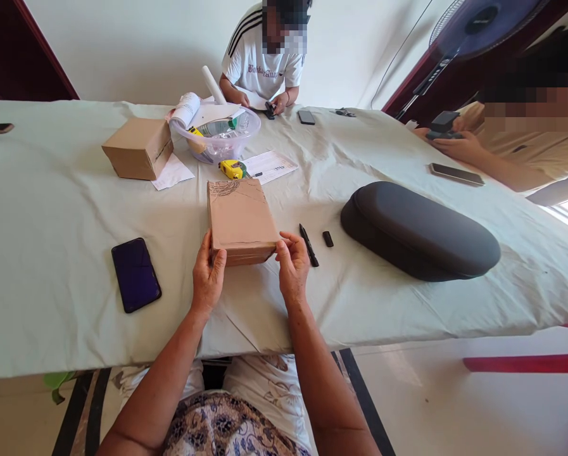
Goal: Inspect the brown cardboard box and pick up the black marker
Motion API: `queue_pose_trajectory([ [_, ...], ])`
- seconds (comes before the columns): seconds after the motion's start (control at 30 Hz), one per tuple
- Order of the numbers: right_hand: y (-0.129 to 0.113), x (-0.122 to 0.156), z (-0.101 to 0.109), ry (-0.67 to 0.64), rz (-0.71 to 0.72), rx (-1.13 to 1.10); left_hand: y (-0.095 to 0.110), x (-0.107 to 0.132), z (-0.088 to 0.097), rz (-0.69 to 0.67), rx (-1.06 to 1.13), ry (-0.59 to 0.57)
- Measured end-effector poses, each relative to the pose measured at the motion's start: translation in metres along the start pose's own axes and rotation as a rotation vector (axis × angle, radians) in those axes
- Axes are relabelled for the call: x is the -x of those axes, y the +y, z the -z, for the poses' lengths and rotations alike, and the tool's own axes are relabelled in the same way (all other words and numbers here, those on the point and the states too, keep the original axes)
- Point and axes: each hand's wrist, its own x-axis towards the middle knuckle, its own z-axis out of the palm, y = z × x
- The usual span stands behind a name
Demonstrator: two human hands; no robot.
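On the long bench, draped in a pale grey-green creased cloth, I hold a flat brown cardboard parcel by its near end. My left hand grips its near left corner, fingers curled against the edge, and my right hand pinches the near right corner with thumb and fingertips. The parcel lies flat on the cloth, straight ahead of me. A dark blue smartphone rests to the left, well apart; a black marker pen and its small black cap lie just beside my right hand. Further right sits a long black oval hard case. Beyond the parcel stand a yellow tape measure, a clear plastic bowl of odds and ends, and a second brown cardboard box. Two other people sit at the far side and right corner. White walls close the room, with a blue standing fan at the right
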Motion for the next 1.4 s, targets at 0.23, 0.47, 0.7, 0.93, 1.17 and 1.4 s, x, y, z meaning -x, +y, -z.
queue_pose_trajectory([
  [0.23, 0.003, 0.002, 0.000, -0.112, -0.040, -0.019, 0.002, 0.000, 0.003, -0.286, -0.025, 0.174],
  [0.47, 0.011, 0.001, -0.003, -0.273, -0.079, 0.207, 0.009, -0.004, 0.009, -0.560, -0.210, 0.308],
  [0.7, 0.022, -0.003, 0.001, -0.391, 0.081, 0.449, 0.007, -0.003, 0.003, -0.661, -0.318, 0.154],
  [0.93, 0.012, 0.002, -0.001, -0.157, 0.063, 0.229, 0.010, -0.001, 0.001, -0.605, -0.251, 0.122],
  [1.17, 0.006, 0.014, -0.009, -0.127, 0.435, 0.170, 0.019, -0.001, 0.001, -0.609, -0.245, 0.133],
  [1.4, 0.004, 0.018, -0.014, -0.052, 0.519, 0.204, 0.023, 0.000, -0.003, -0.589, -0.275, 0.202],
])
